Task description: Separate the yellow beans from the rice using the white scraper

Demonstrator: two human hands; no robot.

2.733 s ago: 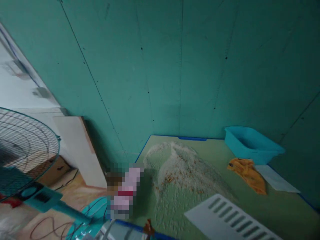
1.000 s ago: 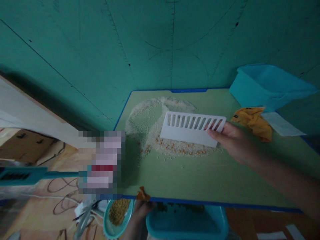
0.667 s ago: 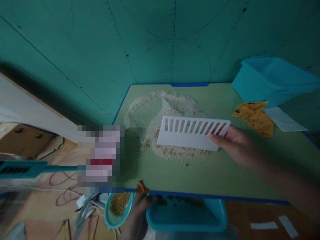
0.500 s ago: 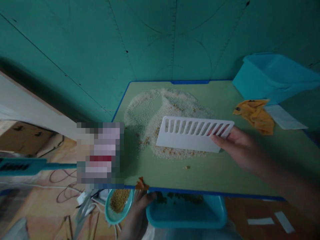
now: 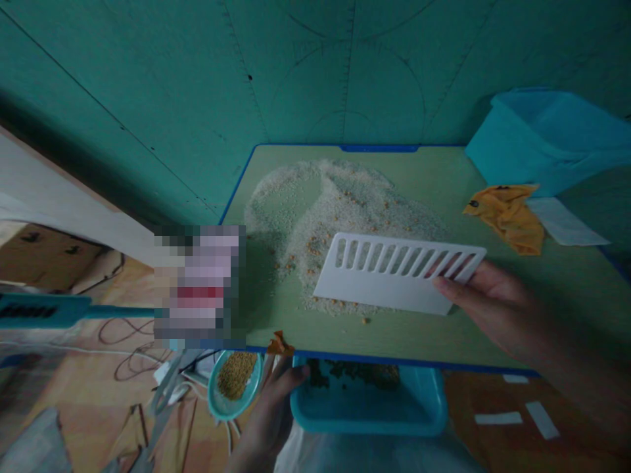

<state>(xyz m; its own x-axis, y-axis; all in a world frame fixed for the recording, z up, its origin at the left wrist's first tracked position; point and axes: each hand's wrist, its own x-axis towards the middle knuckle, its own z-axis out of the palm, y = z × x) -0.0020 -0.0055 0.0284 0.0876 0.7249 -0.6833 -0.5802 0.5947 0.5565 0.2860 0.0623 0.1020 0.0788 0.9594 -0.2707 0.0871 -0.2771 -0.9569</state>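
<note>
My right hand (image 5: 493,295) grips the right end of a white slotted plastic scraper (image 5: 384,289), thumb on the near face and fingers behind the slots. The scraper is tilted over a spread pile of white grains (image 5: 315,217) mixed with yellow kernels, hiding part of it. At the table's front edge, my left hand (image 5: 269,401) is at the left rim of a blue tub (image 5: 367,424), thumb over the rim and other fingers mostly hidden. A crumpled brown scrap (image 5: 279,343) lies by its fingertips. Dark leafy bits lie in the tub.
A green table (image 5: 419,335) with blue edging stands against a green wall. At its right are a blue bin (image 5: 527,144), an orange cloth (image 5: 513,217) and a white sheet (image 5: 566,220). A teal bowl of grain (image 5: 235,384) and a cardboard box (image 5: 44,256) stand lower left.
My right hand has moved the scraper slightly right and nearer to me, uncovering more grains and kernels behind it. The view has tilted down a little. My left hand stays by the tub.
</note>
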